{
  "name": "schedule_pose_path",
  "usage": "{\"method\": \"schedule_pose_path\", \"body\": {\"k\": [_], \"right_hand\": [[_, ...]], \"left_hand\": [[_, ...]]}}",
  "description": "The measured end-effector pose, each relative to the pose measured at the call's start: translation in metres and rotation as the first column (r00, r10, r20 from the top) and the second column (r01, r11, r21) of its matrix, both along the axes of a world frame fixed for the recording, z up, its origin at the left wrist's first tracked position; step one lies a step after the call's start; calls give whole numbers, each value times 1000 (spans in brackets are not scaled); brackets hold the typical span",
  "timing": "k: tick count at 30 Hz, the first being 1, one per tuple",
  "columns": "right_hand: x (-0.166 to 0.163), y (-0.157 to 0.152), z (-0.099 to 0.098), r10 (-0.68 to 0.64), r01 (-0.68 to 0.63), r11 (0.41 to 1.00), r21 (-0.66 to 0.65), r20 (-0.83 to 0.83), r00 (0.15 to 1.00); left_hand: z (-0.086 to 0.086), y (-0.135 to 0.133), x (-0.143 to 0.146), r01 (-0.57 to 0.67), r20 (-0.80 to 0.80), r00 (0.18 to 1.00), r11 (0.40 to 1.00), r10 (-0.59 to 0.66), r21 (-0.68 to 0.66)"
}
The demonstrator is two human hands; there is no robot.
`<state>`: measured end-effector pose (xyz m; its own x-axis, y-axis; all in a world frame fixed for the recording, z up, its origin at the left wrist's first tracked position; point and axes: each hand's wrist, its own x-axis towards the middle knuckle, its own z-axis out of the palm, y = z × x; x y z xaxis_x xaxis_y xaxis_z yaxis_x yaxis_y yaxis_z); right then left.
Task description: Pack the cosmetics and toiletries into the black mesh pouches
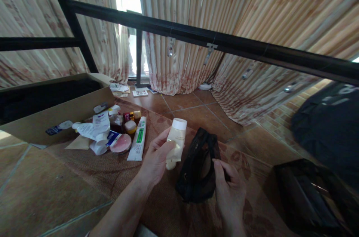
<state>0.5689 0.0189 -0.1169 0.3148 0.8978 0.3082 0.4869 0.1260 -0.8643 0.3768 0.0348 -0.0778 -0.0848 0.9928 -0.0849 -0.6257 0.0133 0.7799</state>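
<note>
My left hand (157, 154) is closed around a cream-coloured squeeze tube (176, 139) with a white cap, which points upward. Just right of the tube, a black mesh pouch (193, 181) stands on the brown mat with its top open. My right hand (228, 188) pinches the pouch's right rim between thumb and fingers. Left of my left hand lies a white toothpaste-like tube (138, 139) with a green label. Beside it are a round pink compact (121, 143), a small jar with a pale lid (130, 127) and a white tube (97, 126).
A cardboard box (70, 117) with dark contents stands at the left. A second black bag (308, 192) lies at the lower right, near a large dark rounded object (331, 128). A black metal rail (182, 31) crosses before the curtains (179, 65). Papers (140, 93) lie by the window.
</note>
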Motion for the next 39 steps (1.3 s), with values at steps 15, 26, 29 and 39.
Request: {"method": "schedule_pose_path", "body": {"k": [15,26,29,39], "right_hand": [[0,1,-1,-11,11,1000,7,19,1000],[0,2,-4,-17,17,1000,-10,-7,1000],[0,1,-4,-16,16,1000,-3,4,1000],[-2,0,-2,-10,10,1000,17,1,1000]], "left_hand": [[-4,0,-3,-33,11,999,999,33,39],[-1,2,-5,-59,20,998,997,60,-51],[1,2,-7,-12,91,996,996,20,-84],[13,3,-14,75,320,947,981,-13,-182]]}}
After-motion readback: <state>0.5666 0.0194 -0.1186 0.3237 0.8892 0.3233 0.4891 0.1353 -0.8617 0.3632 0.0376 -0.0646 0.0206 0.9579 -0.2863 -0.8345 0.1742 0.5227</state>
